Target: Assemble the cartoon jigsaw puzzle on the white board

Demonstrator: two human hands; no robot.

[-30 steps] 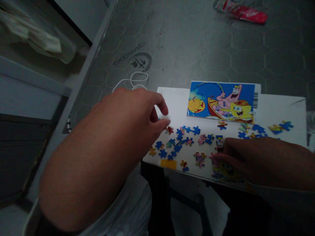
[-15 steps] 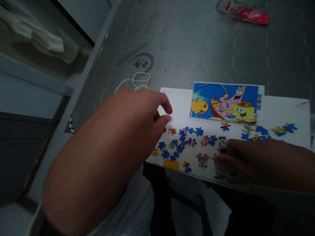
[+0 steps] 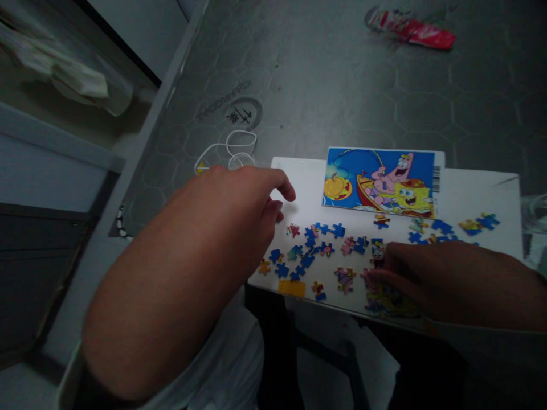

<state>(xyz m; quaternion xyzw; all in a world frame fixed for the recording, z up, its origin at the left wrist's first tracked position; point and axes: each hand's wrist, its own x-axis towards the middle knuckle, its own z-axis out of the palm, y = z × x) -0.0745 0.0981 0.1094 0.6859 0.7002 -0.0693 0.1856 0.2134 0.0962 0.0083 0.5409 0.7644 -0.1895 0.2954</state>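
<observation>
Grey matting (image 3: 325,97) is stretching beyond both hands. Over a white board (image 3: 482,188), the left hand (image 3: 252,199) is hovering, thumb and forefinger parted; the right hand (image 3: 421,276) is partly covering a joined puzzle section (image 3: 384,295), its grip hidden. Between them, many pieces (image 3: 307,260) are lying separate.

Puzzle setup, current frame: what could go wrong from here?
1. The right hand covers part of the joined pieces; a sideways drag might shift or split them.
2. A red, yellow and blue piece lies near the front edge of the white board; a bump could push it off.
3. The left hand is close to a small red piece and may knock it out of place.
</observation>
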